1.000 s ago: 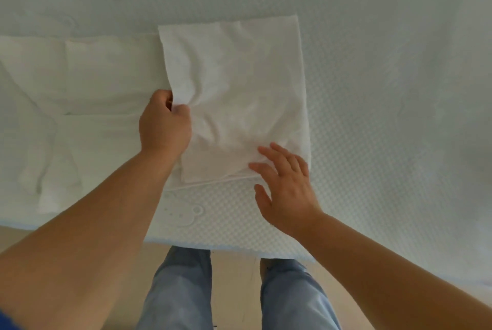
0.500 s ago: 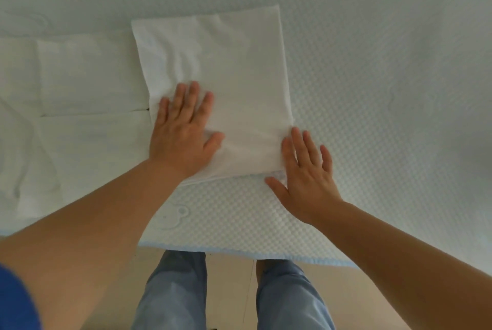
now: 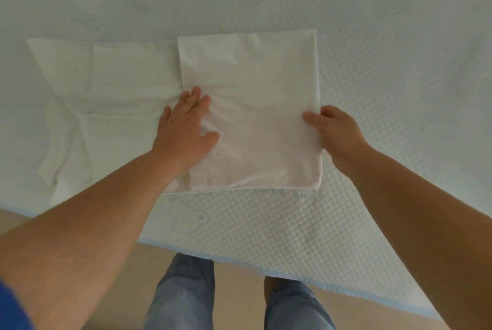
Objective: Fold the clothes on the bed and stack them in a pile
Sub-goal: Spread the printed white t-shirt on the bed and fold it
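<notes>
A white garment (image 3: 255, 95) lies on the bed, its right part folded over into a squarish panel, its left part (image 3: 106, 106) still spread flat toward the left. My left hand (image 3: 186, 127) presses flat on the left edge of the folded panel, fingers straight, wrinkling the cloth. My right hand (image 3: 335, 130) grips the panel's right edge, thumb on top and fingers curled beneath the fold.
The bed (image 3: 372, 36) is covered by a pale quilted sheet with a blue-trimmed near edge (image 3: 332, 287). Below it I see a wooden floor and my legs in jeans (image 3: 183, 295).
My left hand went from pinching the cloth to pressing it flat. My right hand moved from the panel's near right corner up its right edge and now grips it.
</notes>
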The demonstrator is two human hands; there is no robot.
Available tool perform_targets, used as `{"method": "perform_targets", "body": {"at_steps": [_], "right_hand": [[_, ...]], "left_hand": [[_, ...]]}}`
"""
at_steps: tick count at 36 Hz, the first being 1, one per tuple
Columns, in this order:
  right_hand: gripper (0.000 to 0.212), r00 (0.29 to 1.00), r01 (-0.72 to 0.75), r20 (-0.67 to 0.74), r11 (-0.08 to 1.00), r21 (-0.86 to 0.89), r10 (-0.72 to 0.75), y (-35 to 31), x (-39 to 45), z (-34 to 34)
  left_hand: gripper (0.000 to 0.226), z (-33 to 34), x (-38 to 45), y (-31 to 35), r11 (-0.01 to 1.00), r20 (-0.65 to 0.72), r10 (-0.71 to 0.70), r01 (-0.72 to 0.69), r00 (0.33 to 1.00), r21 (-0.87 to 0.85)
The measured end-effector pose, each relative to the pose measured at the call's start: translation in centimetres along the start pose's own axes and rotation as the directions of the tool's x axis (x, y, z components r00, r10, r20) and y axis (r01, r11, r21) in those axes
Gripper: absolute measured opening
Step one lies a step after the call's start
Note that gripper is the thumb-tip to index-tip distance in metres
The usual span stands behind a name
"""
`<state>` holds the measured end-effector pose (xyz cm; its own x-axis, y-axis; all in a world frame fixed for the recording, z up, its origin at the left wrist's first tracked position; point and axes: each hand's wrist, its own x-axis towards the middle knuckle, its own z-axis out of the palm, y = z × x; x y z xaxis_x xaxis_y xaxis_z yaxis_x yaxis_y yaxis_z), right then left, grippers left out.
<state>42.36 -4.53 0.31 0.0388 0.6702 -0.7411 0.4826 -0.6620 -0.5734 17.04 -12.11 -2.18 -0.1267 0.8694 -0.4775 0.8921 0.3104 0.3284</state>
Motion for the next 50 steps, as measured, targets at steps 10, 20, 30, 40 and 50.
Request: {"method": "perform_targets", "body": {"at_steps": [10,20,30,40,50], "right_hand": [[0.016,0.955,0.290,0.082,0.956,-0.048,-0.286,-6.7,-8.0,2.5],[0.054,0.810,0.581,0.268,0.778,-0.239,-0.522,-14.5,-16.1,16.6],[0.061,0.775,0.570,0.542,0.731,-0.376,-0.325,-14.0,-15.1,35.9],[0.051,0.711,0.653,0.431,0.295,-0.697,-0.555,-9.2,-12.1,31.7],[0.074,0.763,0.582,0.472,0.149,-0.800,-0.442,-5.4,-9.3,26.4]], "left_hand": [[0.026,-4.3,-2.3,-1.1,0.857,-0.199,-0.290,0.161,0.936,-0.490],[0.025,-8.2,-8.5,-9.4,-0.135,0.471,-0.446,0.463,0.761,-0.876],[0.064,-8.0,-11.8,-22.3,-0.518,0.538,-0.127,0.407,0.833,-0.752],[0.022,-6.0,-11.0,-22.9,0.575,-0.003,-0.578,0.405,0.816,-0.711],[0.009,-4.6,-11.2,-22.9,0.616,-0.115,-0.568,0.328,0.815,-0.716]]}}
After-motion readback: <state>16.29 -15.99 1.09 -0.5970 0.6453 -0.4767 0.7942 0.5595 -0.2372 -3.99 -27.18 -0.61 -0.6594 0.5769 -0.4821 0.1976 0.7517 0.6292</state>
